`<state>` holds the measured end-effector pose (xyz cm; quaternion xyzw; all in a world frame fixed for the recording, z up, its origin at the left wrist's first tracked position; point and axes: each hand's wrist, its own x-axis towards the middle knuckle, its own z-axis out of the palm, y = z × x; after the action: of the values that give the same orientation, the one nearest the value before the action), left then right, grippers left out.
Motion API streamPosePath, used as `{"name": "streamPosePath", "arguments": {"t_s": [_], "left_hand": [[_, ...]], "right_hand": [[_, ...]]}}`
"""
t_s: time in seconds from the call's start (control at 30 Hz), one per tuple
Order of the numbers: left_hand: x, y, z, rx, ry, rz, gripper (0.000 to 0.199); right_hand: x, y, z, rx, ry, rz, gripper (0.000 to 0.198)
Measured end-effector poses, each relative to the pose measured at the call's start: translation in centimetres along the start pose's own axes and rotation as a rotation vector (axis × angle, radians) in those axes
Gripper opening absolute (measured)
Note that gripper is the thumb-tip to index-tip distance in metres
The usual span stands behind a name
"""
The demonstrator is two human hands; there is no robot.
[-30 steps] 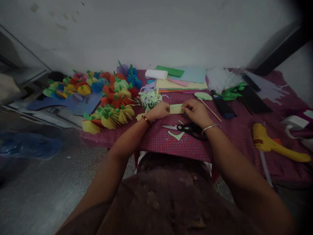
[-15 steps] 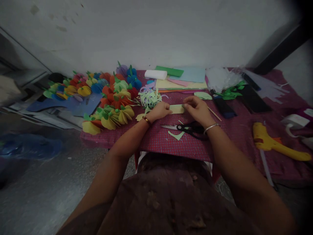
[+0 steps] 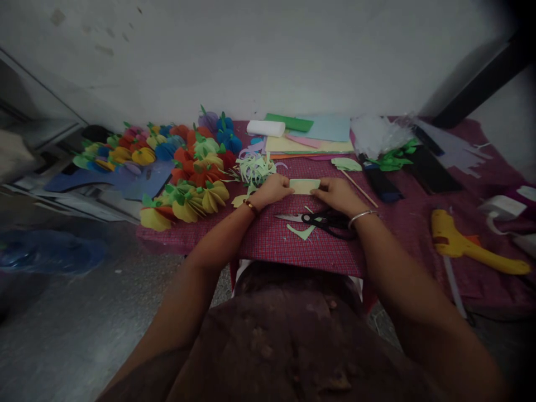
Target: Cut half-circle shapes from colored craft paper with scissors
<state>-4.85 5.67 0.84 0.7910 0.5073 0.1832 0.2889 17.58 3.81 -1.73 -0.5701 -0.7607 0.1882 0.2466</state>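
Note:
A small pale green-yellow piece of paper [image 3: 304, 186] is stretched between my two hands, just above the table. My left hand [image 3: 273, 190] pinches its left end. At the right end, the thumb and fingers of my right hand [image 3: 336, 194] close on it. Below the paper lie scissors [image 3: 320, 220] with black handles, blades pointing left, partly under my right wrist. Pale green paper offcuts [image 3: 302, 230] lie beside the blades. Shredded paper strips [image 3: 254, 167] are heaped behind my left hand. A thin wooden stick [image 3: 359, 188] and cut green paper pieces [image 3: 346, 163] lie behind my right hand.
Several colourful paper fruits [image 3: 196, 167] crowd the table's left. Coloured paper sheets [image 3: 314, 146] and a white roll [image 3: 266, 128] lie at the back. On the right are green paper leaves [image 3: 396, 156], dark flat pieces [image 3: 431, 169] and a yellow glue gun [image 3: 460, 240].
My right hand has lowered slightly and its fingers have closed on the right end of the paper. The paper's face is tilted up more. My left hand keeps its hold.

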Motion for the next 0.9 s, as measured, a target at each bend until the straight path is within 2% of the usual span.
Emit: {"name": "streamPosePath", "arguments": {"t_s": [0.17,0.3,0.37,0.47,0.7,0.8,0.9], "left_hand": [[0.2,-0.9,-0.3,-0.08,-0.095,0.045,0.004],[0.5,-1.1,-0.6,-0.105,-0.104,0.094,0.003],[0.4,-0.8,-0.6,-0.076,-0.05,0.108,0.014],[0.1,-0.3,-0.6,-0.076,0.003,0.06,0.026],[0.0,-0.5,-0.7,-0.173,-0.097,-0.11,0.022],[-0.1,-0.1,-0.9,-0.093,-0.088,-0.14,0.022],[-0.1,0.4,-1.0,0.076,-0.044,-0.114,0.023]], "right_hand": [[-0.1,0.3,0.2,0.031,0.027,-0.041,0.013],[-0.1,0.3,0.1,0.002,0.02,-0.046,0.015],[-0.2,0.0,0.0,-0.01,0.01,-0.035,0.015],[-0.3,-0.6,-0.3,-0.024,-0.008,-0.012,0.015],[-0.9,-1.1,-0.5,0.033,0.005,-0.015,0.01],[-1.0,-1.1,-0.7,0.108,0.088,0.0,0.025],[-0.6,-0.8,-2.9,0.071,0.23,0.063,0.041]]}}
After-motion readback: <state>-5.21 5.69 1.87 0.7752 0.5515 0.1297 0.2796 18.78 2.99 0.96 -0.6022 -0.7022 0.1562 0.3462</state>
